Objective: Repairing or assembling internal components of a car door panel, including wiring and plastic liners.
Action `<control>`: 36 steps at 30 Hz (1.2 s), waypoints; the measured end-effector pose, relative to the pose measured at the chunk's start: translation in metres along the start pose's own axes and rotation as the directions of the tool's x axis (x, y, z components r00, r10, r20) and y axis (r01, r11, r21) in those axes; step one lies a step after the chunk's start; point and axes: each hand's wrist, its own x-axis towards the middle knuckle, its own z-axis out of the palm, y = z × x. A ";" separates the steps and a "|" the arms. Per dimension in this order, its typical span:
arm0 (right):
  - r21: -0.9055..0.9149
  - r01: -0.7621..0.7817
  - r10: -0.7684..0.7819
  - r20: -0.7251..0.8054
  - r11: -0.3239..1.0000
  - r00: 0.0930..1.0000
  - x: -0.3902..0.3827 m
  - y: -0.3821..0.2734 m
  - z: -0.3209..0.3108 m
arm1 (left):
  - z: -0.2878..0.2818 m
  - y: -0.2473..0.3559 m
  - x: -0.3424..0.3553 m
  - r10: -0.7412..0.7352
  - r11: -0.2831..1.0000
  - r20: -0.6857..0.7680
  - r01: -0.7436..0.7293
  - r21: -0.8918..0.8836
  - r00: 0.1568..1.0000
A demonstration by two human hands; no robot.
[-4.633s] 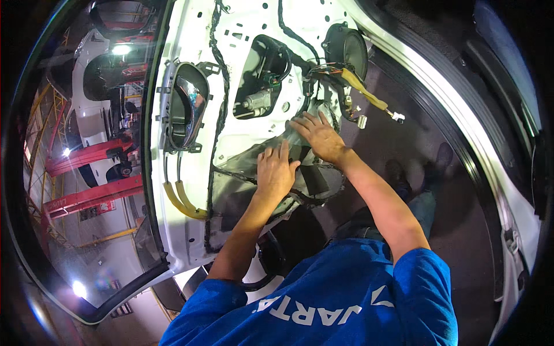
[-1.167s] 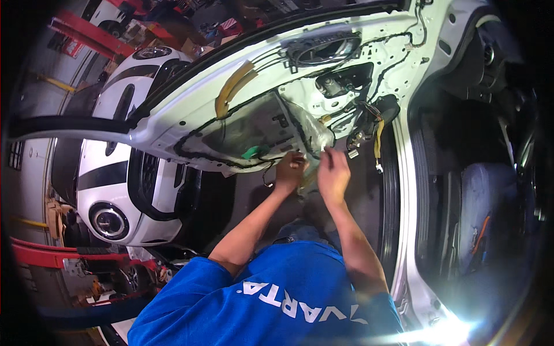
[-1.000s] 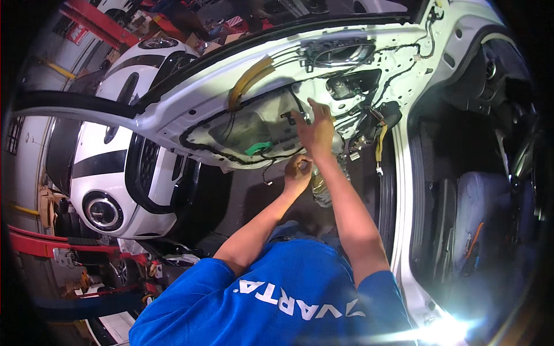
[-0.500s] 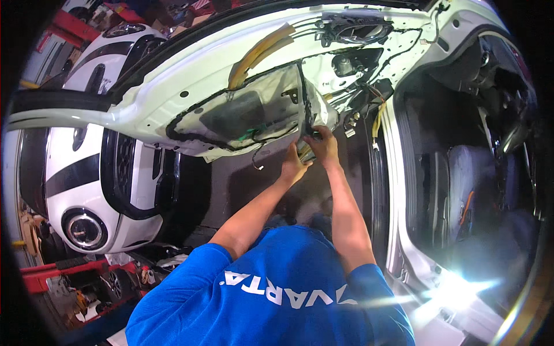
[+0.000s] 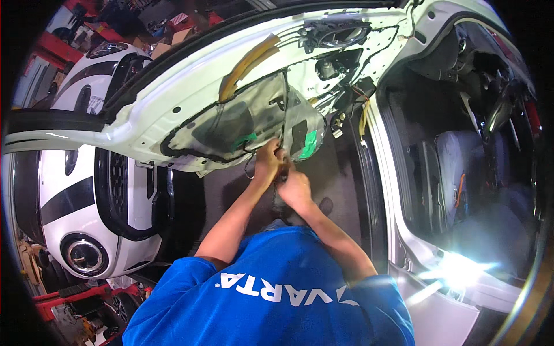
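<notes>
A white car door (image 5: 138,127) stands with its inner side bare, and a cloudy plastic door liner (image 5: 219,124) hangs on it, edged with black sealant. The liner's right part, with a green tape patch (image 5: 309,144), is loose and folded. A black sealant strip (image 5: 284,101) runs down the fold to my hands. My left hand (image 5: 268,161) is closed round the strip at the liner's lower edge. Just below and right, my right hand (image 5: 295,189) is closed with its fingers against the left ones; a dark strand hangs under it. The fingertips are partly hidden and slightly blurred.
Yellow-brown foam (image 5: 245,66) and cables lie on the upper door, near the inner handle mechanism (image 5: 337,36). Wiring connectors (image 5: 338,124) dangle by the hinge-side gap. A car seat (image 5: 456,161) is at right, a bright lamp (image 5: 459,271) below it. Another white car (image 5: 69,213) stands left.
My hands have moved left and down from the loose flap, the left one now above the right. The flap has swung open, showing its green patch. The whole view has shifted slightly.
</notes>
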 end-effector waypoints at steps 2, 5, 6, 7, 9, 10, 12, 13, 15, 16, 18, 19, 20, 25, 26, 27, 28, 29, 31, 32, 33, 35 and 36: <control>0.019 -0.140 0.141 -0.192 0.990 0.971 0.012 -0.007 -0.025 | -0.002 -0.004 -0.004 -0.139 0.958 0.122 0.165 -0.236 0.983; 0.085 0.181 -0.104 -0.556 0.980 0.825 0.067 -0.012 -0.060 | 0.011 0.000 -0.013 0.027 0.997 0.075 -0.022 -0.068 0.997; 0.052 0.251 -0.167 -0.613 0.967 0.772 0.093 -0.017 -0.066 | 0.018 0.004 -0.014 0.088 0.995 0.036 -0.086 -0.052 0.995; 0.037 0.255 -0.175 -0.633 0.966 0.754 0.119 -0.022 -0.069 | 0.025 0.009 -0.015 0.122 0.989 0.012 -0.121 -0.086 0.992; 0.082 0.254 -0.137 -0.664 0.964 0.735 0.164 -0.036 -0.066 | 0.036 0.016 -0.018 0.165 0.981 -0.035 -0.168 -0.101 0.986; 0.175 0.152 -0.024 -0.577 0.973 0.817 0.182 -0.043 -0.063 | 0.040 0.019 -0.018 0.145 0.978 -0.012 -0.145 -0.149 0.989; 0.153 0.063 0.024 -0.509 0.986 0.860 0.196 -0.049 -0.053 | 0.043 0.020 -0.019 0.091 0.989 0.004 -0.090 -0.117 0.996; 0.240 0.023 0.108 -0.519 0.971 0.848 0.202 -0.053 -0.047 | 0.043 0.020 -0.020 0.094 0.980 -0.025 -0.097 -0.174 0.995; 0.446 0.123 0.148 -0.524 0.886 0.839 0.203 -0.053 -0.039 | 0.041 0.017 -0.022 0.045 0.958 -0.018 -0.048 -0.284 0.999; 0.474 0.123 0.177 -0.538 0.872 0.824 0.201 -0.052 -0.034 | 0.040 0.015 -0.024 0.060 0.963 -0.054 -0.072 -0.260 0.997; 0.563 0.145 0.228 -0.538 0.814 0.811 0.200 -0.048 -0.028 | 0.037 0.010 -0.026 -0.015 0.957 0.014 0.018 -0.288 1.000; 0.599 0.125 0.246 -0.499 0.790 0.831 0.200 -0.045 -0.026 | 0.035 0.005 -0.027 0.007 0.963 0.038 0.004 -0.271 0.999; 0.637 0.091 0.287 -0.464 0.765 0.838 0.201 -0.043 -0.024 | 0.034 0.002 -0.027 0.000 0.962 0.036 0.010 -0.271 0.999; 0.466 0.089 0.214 -0.558 0.881 0.802 0.198 -0.043 -0.013 | 0.034 -0.019 -0.027 0.116 0.974 -0.058 -0.125 -0.188 0.992; 0.399 0.083 0.180 -0.578 0.913 0.796 0.194 -0.043 -0.014 | 0.035 -0.023 -0.027 0.099 0.976 -0.020 -0.101 -0.191 0.995; 0.384 0.091 0.159 -0.571 0.919 0.805 0.190 -0.044 -0.013 | 0.036 -0.026 -0.025 0.126 0.972 -0.034 -0.131 -0.197 0.991; 0.370 0.095 0.152 -0.584 0.924 0.797 0.186 -0.045 -0.014 | 0.038 -0.030 -0.024 0.168 0.968 -0.072 -0.178 -0.177 0.983; 0.372 0.092 0.153 -0.577 0.924 0.802 0.181 -0.046 -0.013 | 0.040 -0.032 -0.023 0.115 0.980 -0.012 -0.116 -0.165 0.993; 0.356 0.092 0.140 -0.572 0.930 0.808 0.175 -0.047 -0.012 | 0.042 -0.038 -0.022 0.078 0.985 0.036 -0.071 -0.158 0.996; 0.357 0.088 0.147 -0.581 0.930 0.801 0.172 -0.046 -0.012 | 0.044 -0.040 -0.021 0.124 0.982 0.001 -0.123 -0.143 0.992; 0.342 0.114 0.117 -0.585 0.933 0.803 0.169 -0.046 -0.011 | 0.044 -0.042 -0.020 0.115 0.980 0.029 -0.109 -0.164 0.993; 0.317 0.106 0.094 -0.557 0.942 0.825 0.165 -0.045 -0.011 | 0.039 -0.048 -0.016 0.082 0.971 0.171 -0.039 -0.237 0.982; 0.312 0.124 0.083 -0.575 0.942 0.814 0.163 -0.045 -0.011 | 0.034 -0.050 -0.013 0.107 0.972 0.166 -0.068 -0.227 0.980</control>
